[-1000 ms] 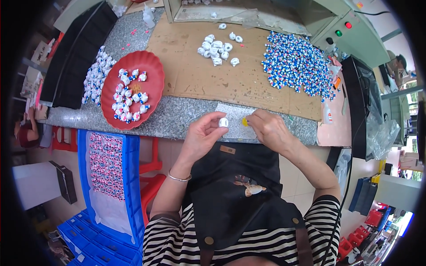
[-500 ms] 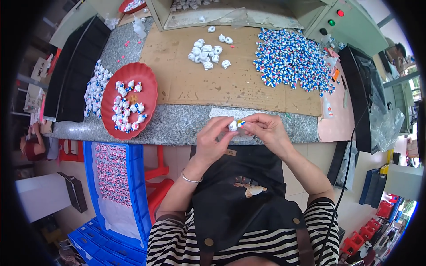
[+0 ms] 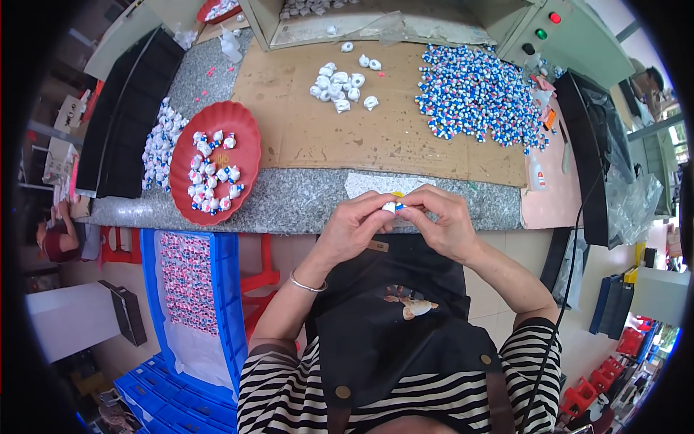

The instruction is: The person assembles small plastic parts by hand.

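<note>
Left hand (image 3: 353, 225), right hand (image 3: 443, 223) pinch white-and-blue piece (image 3: 391, 207).

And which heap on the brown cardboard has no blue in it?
The small heap of white pieces, left of the big heap; that big one is full of blue.

Bright, even light; corners black; straight edges bowed toward rim; far right patches washed out.

Heaped small parts (image 3: 473, 94), blue crates (image 3: 173, 390) and a workbench (image 3: 303, 199) show a workshop.
</note>
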Demonstrator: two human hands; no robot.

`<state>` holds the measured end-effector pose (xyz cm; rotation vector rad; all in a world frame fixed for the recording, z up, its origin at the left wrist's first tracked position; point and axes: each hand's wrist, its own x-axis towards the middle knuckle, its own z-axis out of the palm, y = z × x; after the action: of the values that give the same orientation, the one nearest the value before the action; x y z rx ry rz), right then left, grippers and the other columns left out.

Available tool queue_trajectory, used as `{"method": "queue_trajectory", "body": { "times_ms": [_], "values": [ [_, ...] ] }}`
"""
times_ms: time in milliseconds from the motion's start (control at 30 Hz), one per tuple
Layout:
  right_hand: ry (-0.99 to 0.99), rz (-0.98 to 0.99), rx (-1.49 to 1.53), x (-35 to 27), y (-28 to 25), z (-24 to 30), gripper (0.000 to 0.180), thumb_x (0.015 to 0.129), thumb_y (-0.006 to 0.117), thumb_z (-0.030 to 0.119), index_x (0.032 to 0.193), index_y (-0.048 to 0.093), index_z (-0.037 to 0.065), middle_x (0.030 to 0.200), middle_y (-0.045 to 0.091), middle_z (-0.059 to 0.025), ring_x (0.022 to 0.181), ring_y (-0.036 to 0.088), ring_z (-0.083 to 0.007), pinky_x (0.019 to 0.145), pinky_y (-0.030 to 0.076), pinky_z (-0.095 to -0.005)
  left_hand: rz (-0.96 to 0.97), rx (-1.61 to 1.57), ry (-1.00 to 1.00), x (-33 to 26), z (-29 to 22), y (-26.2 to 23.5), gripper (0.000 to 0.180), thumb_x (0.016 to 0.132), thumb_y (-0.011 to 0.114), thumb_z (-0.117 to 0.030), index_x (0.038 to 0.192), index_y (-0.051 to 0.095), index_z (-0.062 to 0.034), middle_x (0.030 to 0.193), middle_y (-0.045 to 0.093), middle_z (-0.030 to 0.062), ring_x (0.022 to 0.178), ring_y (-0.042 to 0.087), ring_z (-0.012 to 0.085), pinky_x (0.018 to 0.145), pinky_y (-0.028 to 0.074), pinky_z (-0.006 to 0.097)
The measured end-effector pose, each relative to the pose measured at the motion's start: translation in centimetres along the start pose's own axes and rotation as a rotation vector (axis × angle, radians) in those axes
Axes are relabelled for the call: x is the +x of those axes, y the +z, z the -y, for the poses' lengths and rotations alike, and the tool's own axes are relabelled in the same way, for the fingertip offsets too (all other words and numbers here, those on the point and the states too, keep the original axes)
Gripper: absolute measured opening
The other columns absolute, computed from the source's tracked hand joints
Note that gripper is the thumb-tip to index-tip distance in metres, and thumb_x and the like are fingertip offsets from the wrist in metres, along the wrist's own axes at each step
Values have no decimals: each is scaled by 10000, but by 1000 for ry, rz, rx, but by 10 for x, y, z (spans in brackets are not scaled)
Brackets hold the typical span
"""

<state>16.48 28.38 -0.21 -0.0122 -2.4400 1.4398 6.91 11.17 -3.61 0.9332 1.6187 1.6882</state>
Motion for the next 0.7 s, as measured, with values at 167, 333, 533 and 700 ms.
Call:
{"method": "queue_trajectory", "body": {
  "times_ms": [167, 333, 533, 700],
  "values": [
    [270, 111, 248, -2, -1, -3, 105, 886, 636, 38, 971, 647, -22, 822, 649, -49, 756, 625, -87, 664, 525, -245, 12, 45, 5, 0, 1, -1, 292, 887, 616, -36, 1176, 608, 6, 897, 610, 79, 714, 608, 123, 660, 506, 249],
    [365, 129, 302, -3, 2, -1, 111, 901, 623, 67, 968, 584, -12, 762, 640, -37, 701, 618, -85, 626, 511, -241, -92, 266, 171, 1, -4, 4, 320, 838, 667, -33, 1151, 614, -1, 951, 630, 112, 758, 641, 171, 673, 530, 277],
    [222, 60, 102, -5, 5, 0, 90, 900, 603, 70, 900, 529, 18, 671, 607, -83, 575, 598, -118, 515, 457, -284, -152, 406, 351, 7, -8, 3, 322, 797, 684, 2, 1113, 624, 8, 979, 636, 119, 782, 649, 196, 665, 537, 280],
    [42, 101, -54, 0, 3, 6, 81, 895, 585, 73, 876, 521, 27, 671, 594, -140, 572, 621, -271, 516, 463, -348, 41, 377, 221, 13, -19, -9, 314, 782, 687, -16, 1088, 620, 10, 987, 631, 138, 791, 638, 237, 675, 525, 296]
  ]
}}
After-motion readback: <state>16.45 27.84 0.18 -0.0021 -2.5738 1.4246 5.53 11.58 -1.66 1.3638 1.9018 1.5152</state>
